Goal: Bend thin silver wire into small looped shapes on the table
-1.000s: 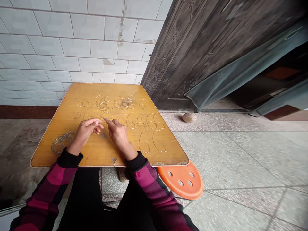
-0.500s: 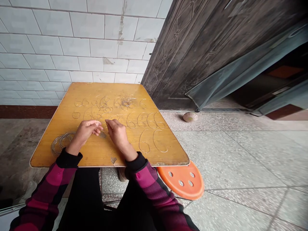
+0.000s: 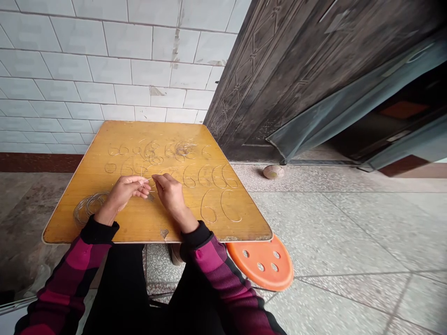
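Observation:
My left hand (image 3: 125,191) pinches a thin silver wire at its fingertips, above the middle of a yellow wooden table top (image 3: 139,230). My right hand (image 3: 168,194) sits just beside it, fingertips at the same wire, though the small grip is hard to make out. Several wire loops (image 3: 213,181) bent into curled, 6-like shapes lie spread in rows across the far half of the table. A coil of wire (image 3: 89,204) lies near the left edge, close to my left wrist. A tangled wire bunch (image 3: 182,150) lies near the far edge.
An orange perforated stool top (image 3: 260,265) sticks out beneath the table's near right corner. White tiles (image 3: 104,70) cover the wall behind, and a dark embossed door (image 3: 279,70) stands to the right. A small round stone (image 3: 273,171) sits on the speckled floor.
My right hand has moved closer to my left, its pointing index finger now curled in toward the wire. The view has shifted slightly.

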The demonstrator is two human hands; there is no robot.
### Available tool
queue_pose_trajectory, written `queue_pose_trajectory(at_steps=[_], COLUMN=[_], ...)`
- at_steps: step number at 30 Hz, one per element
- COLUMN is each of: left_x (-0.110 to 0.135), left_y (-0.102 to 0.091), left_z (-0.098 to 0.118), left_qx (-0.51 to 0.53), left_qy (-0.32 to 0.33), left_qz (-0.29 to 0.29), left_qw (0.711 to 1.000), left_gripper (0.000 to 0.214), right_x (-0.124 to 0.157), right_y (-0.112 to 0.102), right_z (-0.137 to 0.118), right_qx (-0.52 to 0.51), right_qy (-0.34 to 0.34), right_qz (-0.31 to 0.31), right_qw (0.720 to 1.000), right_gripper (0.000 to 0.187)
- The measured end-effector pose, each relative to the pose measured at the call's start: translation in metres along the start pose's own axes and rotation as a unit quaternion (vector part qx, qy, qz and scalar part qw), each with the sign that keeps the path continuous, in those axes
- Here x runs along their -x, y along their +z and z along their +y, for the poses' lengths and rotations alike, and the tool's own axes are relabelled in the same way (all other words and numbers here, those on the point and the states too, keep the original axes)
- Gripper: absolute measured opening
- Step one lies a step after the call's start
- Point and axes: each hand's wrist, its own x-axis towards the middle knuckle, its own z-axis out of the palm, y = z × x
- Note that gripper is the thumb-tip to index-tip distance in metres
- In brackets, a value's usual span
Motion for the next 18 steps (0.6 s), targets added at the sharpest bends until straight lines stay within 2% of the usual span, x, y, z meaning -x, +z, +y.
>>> queue_pose_trajectory(at_steps=[9,18], left_x=[-0.0035,-0.0044], left_y=[0.0012,-0.0007], left_z=[-0.0038,-0.0045], left_qx=[-0.060,-0.098], left_qy=[-0.012,0.001], left_qz=[0.020,-0.004], left_qw=[0.998,0.995], left_gripper=[0.018,0.016], right_x=[-0.0005,-0.0004], right_y=[0.0002,-0.0006], right_z=[-0.0022,-0.0011], right_qx=[0.034,0.070], right_qy=[-0.004,0.001], right_qz=[0.001,-0.018], right_qw=[0.999,0.997], right_gripper=[0.024,0.023])
